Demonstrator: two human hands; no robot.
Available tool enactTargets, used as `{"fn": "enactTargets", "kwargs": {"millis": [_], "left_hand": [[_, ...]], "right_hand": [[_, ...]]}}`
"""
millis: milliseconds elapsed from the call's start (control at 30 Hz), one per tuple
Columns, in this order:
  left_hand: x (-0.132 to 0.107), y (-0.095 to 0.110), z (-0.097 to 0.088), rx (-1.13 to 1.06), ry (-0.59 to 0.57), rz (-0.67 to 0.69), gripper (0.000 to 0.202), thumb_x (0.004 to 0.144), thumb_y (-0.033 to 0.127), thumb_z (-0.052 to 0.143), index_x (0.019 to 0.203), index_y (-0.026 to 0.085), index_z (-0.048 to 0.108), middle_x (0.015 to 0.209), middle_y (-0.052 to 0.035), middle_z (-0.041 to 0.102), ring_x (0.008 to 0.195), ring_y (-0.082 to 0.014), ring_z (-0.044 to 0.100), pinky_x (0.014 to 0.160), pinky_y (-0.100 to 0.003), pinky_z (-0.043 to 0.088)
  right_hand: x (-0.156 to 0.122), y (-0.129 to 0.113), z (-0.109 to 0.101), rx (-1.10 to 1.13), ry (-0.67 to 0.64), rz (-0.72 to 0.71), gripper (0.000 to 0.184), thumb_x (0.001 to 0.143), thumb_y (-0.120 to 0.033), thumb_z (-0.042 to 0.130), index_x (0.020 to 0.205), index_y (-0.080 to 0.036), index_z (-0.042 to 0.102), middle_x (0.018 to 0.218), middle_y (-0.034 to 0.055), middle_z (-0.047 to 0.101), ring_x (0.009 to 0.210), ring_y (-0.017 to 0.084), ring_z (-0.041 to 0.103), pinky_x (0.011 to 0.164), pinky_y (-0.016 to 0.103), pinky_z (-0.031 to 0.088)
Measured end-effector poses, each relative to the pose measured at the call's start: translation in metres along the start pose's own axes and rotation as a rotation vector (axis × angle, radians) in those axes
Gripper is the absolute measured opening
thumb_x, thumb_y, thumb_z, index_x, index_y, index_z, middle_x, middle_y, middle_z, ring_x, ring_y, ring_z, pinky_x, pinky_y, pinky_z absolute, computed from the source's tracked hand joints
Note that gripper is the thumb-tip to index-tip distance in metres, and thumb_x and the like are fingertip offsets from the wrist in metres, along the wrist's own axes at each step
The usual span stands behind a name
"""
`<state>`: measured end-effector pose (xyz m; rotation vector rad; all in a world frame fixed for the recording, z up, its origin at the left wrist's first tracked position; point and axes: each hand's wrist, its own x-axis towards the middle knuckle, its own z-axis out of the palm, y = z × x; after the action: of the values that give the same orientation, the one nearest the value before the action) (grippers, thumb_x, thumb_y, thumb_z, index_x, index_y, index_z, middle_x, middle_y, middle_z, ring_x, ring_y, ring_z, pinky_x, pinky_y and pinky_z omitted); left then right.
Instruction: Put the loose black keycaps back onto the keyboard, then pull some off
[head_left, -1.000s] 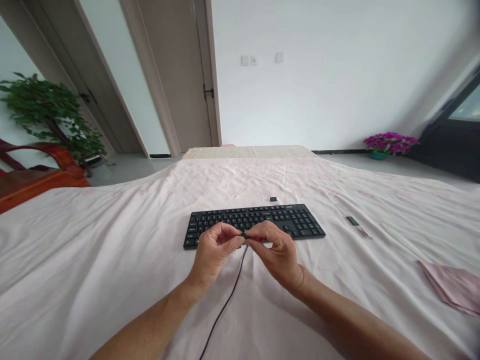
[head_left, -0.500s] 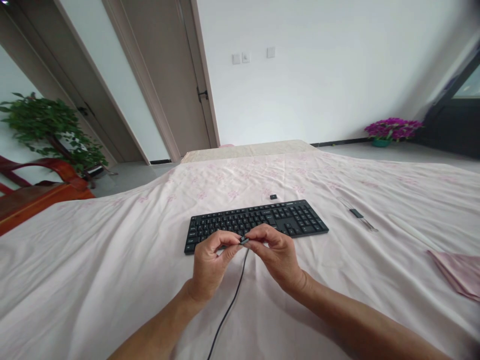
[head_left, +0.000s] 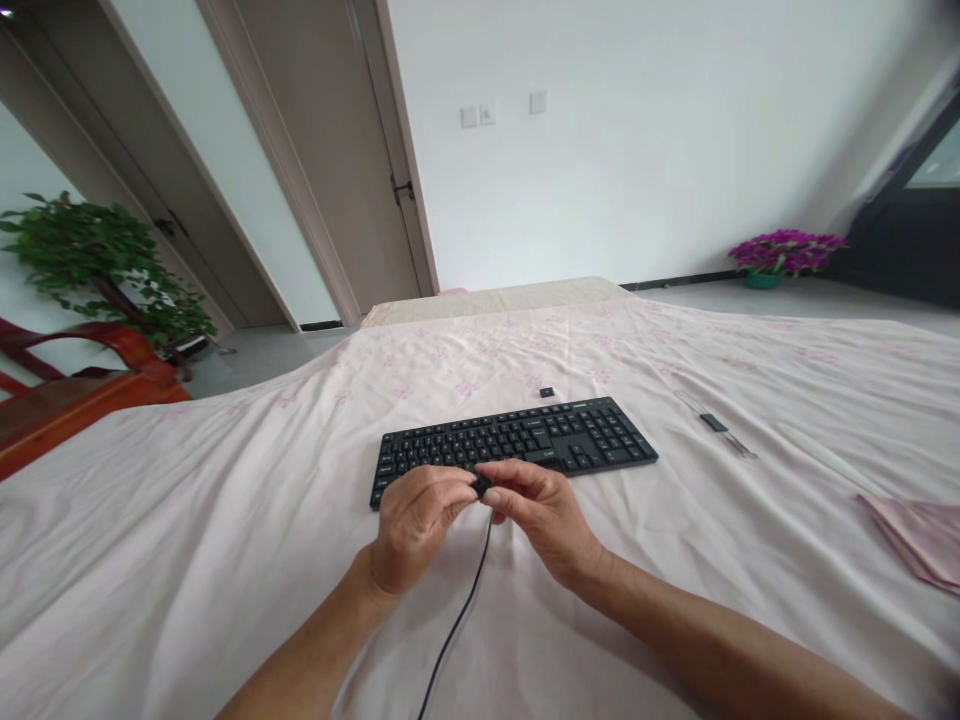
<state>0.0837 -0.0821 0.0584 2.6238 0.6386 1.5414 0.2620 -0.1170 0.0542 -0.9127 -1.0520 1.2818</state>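
Observation:
A small black keycap (head_left: 482,487) is pinched between the fingertips of my left hand (head_left: 421,522) and my right hand (head_left: 541,515). Both hands are closed around its sides, just over the near edge of a black keyboard (head_left: 517,440); the fingers hide much of the keycap and part of the keyboard's front rows. A thin black cable (head_left: 459,620) runs from beneath my hands toward the near edge of the view. Beyond the keyboard lies another loose black keycap (head_left: 547,392).
A wire keycap puller with a dark grip (head_left: 714,422) rests right of the keyboard. Farther right are a thin pale stick (head_left: 821,455) and a folded pink cloth (head_left: 915,540). A wrinkled pale pink cover (head_left: 247,520) lies under everything. At left stands a wooden chair (head_left: 97,385).
The keycap has been turned between my fingers and now shows its dark side. My left hand's fingers have rolled over more, and both hands have shifted slightly.

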Motion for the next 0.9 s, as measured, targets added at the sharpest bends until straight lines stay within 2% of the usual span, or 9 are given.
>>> {"fn": "enactTargets", "kwargs": {"millis": [100,200,500,700,800,900], "left_hand": [[-0.003,-0.004,-0.003,0.069,-0.016,0.068,0.024,0.080,0.009,0.065,0.100,0.021,0.065,0.096,-0.0042,0.071,0.091,-0.0161,0.067,0.080,-0.028,0.055],[-0.006,-0.005,-0.004,0.107,-0.018,0.090,0.026,0.080,0.009,0.064,0.102,0.023,0.066,0.096,-0.0032,0.071,0.089,-0.0155,0.068,0.079,-0.028,0.056],[-0.004,-0.003,-0.003,0.063,0.007,0.047,0.029,0.078,0.006,0.066,0.101,0.022,0.066,0.095,-0.0034,0.070,0.089,-0.0155,0.066,0.080,-0.029,0.055],[0.001,0.002,0.002,-0.010,0.030,-0.005,0.028,0.076,0.008,0.068,0.100,0.022,0.064,0.089,-0.0024,0.069,0.085,-0.0144,0.066,0.077,-0.026,0.055],[0.003,0.005,0.004,-0.030,0.069,-0.102,0.029,0.077,0.013,0.070,0.103,0.022,0.062,0.089,-0.0024,0.068,0.080,-0.0138,0.065,0.072,-0.025,0.055],[0.008,0.008,0.001,-0.053,0.028,-0.156,0.026,0.078,0.018,0.070,0.103,0.022,0.064,0.090,-0.0039,0.065,0.079,-0.0136,0.063,0.069,-0.025,0.055]], "right_hand": [[-0.001,0.001,0.002,0.027,-0.054,0.021,0.024,0.066,-0.031,0.079,0.088,-0.021,0.076,0.080,0.0014,0.069,0.065,0.011,0.057,0.059,0.024,0.048],[-0.001,0.002,0.002,0.046,-0.057,-0.017,0.022,0.065,-0.029,0.080,0.085,-0.022,0.075,0.078,0.0003,0.068,0.067,0.012,0.057,0.062,0.025,0.048],[0.000,-0.001,0.001,-0.052,-0.033,-0.170,0.017,0.065,-0.028,0.081,0.080,-0.023,0.075,0.076,0.0006,0.065,0.072,0.013,0.058,0.068,0.027,0.048],[-0.002,-0.004,0.002,0.025,-0.084,-0.021,0.019,0.069,-0.032,0.077,0.083,-0.020,0.074,0.074,0.0005,0.065,0.065,0.011,0.053,0.056,0.022,0.044],[-0.002,-0.006,0.001,0.049,-0.161,0.017,0.019,0.072,-0.034,0.075,0.084,-0.019,0.073,0.073,0.0003,0.063,0.067,0.011,0.052,0.057,0.022,0.043],[0.000,-0.007,-0.001,0.119,-0.258,0.021,0.018,0.073,-0.035,0.074,0.082,-0.019,0.071,0.074,-0.0003,0.061,0.069,0.011,0.051,0.059,0.022,0.041]]}}
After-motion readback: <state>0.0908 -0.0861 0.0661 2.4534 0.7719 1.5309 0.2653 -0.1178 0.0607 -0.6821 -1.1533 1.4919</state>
